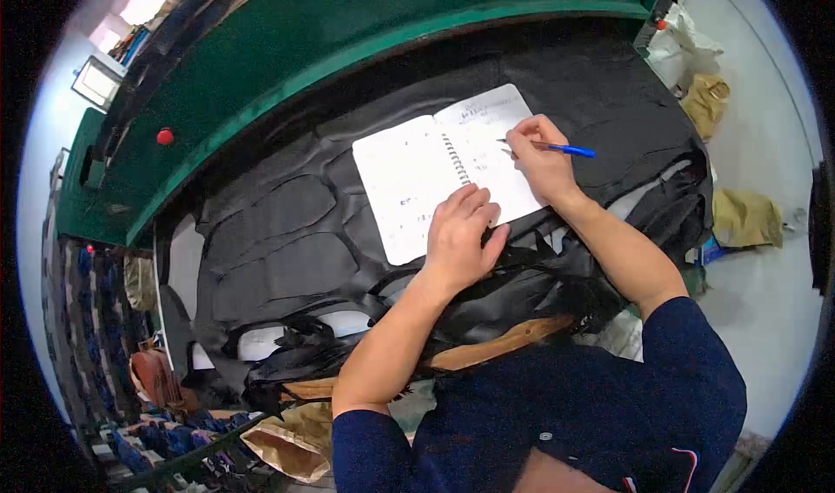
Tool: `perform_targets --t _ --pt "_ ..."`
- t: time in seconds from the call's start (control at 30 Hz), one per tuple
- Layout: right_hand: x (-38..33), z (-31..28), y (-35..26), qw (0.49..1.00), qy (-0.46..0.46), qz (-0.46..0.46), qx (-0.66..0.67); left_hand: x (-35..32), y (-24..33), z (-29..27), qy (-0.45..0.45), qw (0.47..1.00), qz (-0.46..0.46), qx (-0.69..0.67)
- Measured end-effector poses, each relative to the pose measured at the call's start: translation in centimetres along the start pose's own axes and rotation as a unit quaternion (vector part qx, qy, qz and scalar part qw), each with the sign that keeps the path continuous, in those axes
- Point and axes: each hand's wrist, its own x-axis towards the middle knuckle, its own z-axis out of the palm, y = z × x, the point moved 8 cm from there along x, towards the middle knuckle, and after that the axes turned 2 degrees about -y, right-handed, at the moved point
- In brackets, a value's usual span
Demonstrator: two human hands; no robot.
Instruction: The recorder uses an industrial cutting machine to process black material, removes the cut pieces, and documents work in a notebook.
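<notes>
An open spiral notebook [409,180] with white pages lies on a pile of black cut fabric pieces [287,241]. My left hand [461,236] rests flat on the notebook's lower edge near the spiral, holding it down. My right hand [539,158] grips a blue pen [565,149] with the tip touching the right-hand page, which carries some handwriting. Both forearms reach in from below, in dark blue sleeves.
A green machine frame [287,49] with red knobs [164,136] curves behind the fabric pile. Tan and white cloth bundles [739,215] lie on the pale floor at the right. Brown material [287,445] and blue goods sit at the lower left.
</notes>
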Motion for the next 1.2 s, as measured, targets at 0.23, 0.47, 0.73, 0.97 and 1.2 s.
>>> perform_targets --t 0.23,0.47,0.73,0.97,1.2 --pt "0.3 0.2 0.8 0.998 -0.017 0.035 0.056 -0.3 -3.0 -5.9 0.054 0.986 -0.142 0.067" --pt "0.8 0.2 1.7 1.000 -0.018 0.015 0.013 -5.1 -9.8 -9.3 0.107 0.904 -0.400 -0.112" --pt "1.1 0.3 2.3 0.997 -0.043 0.026 0.050 -5.4 -11.6 -9.5 0.189 0.774 -0.510 -0.324" --pt "1.2 0.8 0.1 0.988 -0.068 0.132 0.032 -4.2 -15.6 -8.7 0.111 0.745 -0.484 -0.446" --pt "-0.4 5.7 -6.9 0.911 -0.394 0.088 -0.081 2.0 -13.1 -8.0 0.071 0.792 -0.463 -0.391"
